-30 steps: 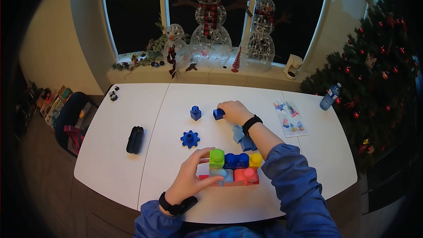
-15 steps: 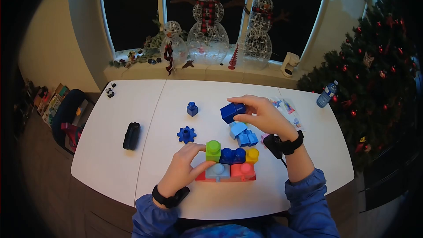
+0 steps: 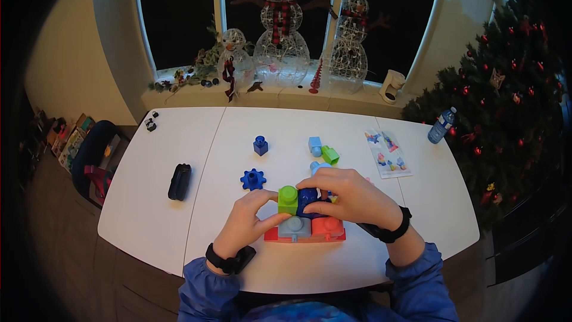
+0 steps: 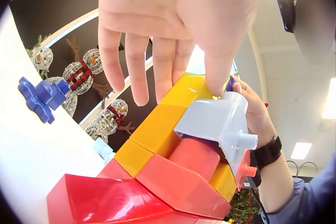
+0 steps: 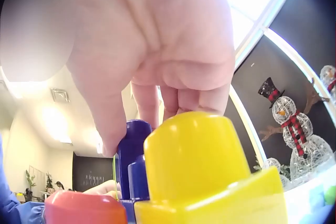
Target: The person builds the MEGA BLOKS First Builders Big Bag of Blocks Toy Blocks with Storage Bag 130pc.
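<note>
A stack of toy building blocks stands before me on the table, with a red base (image 3: 272,235), a grey-blue block (image 3: 295,227) and a coral block (image 3: 327,226) at the front. My left hand (image 3: 245,226) holds its left end, thumb in front and fingers behind, by the light green block (image 3: 288,200). From above, my right hand (image 3: 360,200) grips a dark blue block (image 3: 307,201) at the top of the stack. The right wrist view has this dark blue block (image 5: 134,142) between thumb and fingers, beside a yellow block (image 5: 197,155).
Beyond the stack lie a blue gear-shaped block (image 3: 253,179), a small dark blue block (image 3: 260,145), a light blue block (image 3: 315,146) and a green block (image 3: 330,155). A black case (image 3: 180,182) sits left; a picture leaflet (image 3: 388,154) and water bottle (image 3: 443,125) are right.
My right hand picked up the dark blue block from the far side of the table and brought it toward me onto the stack. My left hand keeps its hold on the stack.
</note>
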A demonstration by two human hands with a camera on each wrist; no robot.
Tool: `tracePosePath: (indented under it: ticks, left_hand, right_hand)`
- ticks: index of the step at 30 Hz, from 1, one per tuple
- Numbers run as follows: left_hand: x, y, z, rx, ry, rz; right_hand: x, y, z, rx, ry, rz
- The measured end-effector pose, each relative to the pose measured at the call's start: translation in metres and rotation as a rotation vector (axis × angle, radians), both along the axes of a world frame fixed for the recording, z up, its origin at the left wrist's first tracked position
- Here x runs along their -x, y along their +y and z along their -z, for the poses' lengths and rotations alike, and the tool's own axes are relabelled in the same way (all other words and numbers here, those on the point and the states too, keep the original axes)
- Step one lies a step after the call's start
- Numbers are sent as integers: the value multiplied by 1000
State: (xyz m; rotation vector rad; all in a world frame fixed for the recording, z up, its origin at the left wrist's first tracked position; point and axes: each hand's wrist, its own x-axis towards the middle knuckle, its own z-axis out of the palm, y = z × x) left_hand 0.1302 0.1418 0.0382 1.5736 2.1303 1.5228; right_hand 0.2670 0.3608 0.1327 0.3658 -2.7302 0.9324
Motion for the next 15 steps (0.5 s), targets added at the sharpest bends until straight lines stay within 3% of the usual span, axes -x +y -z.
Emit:
tracePosePath:
  ticks: [7,11,15]
  left_hand:
    - [3,-2,-3,89,-16,46]
    - [32,-2,-10,124,-113,103]
    - [93,31,-11,216,21,-120]
  right_hand:
    - [-11,0,12,-60,80,55]
    - [-34,4,21,-62,161,206]
    - [-61,6,45,-21,238,329]
